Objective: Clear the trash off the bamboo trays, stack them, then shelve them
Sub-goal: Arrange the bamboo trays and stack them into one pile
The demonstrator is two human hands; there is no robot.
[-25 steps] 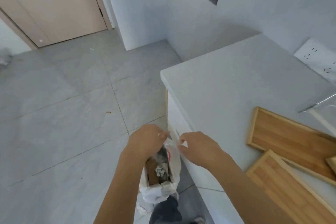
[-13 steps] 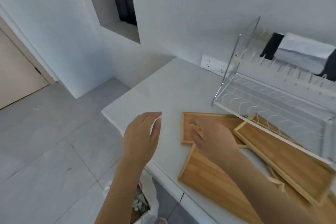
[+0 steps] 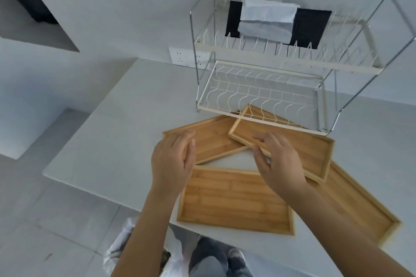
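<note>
Several empty bamboo trays lie overlapping on the white counter (image 3: 117, 123). The nearest tray (image 3: 234, 202) sits at the counter's front edge. A far-left tray (image 3: 213, 139) lies angled behind it, and a narrower tray (image 3: 310, 150) rests on top of others with one end under the rack. A long tray (image 3: 360, 204) lies at the right. My left hand (image 3: 173, 162) hovers open over the left trays. My right hand (image 3: 279, 162) has its fingers spread at the narrow tray's near rim, holding nothing.
A two-tier wire dish rack (image 3: 290, 87) stands at the back of the counter, with folded white and black cloths (image 3: 270, 22) on its upper tier. A wall socket (image 3: 186, 56) is behind it. A white trash bag (image 3: 126, 252) sits on the floor below the counter edge.
Both hands left the trash bag and rose over the counter. The view swung from the floor up to the trays and rack, and the hands now hover over the trays.
</note>
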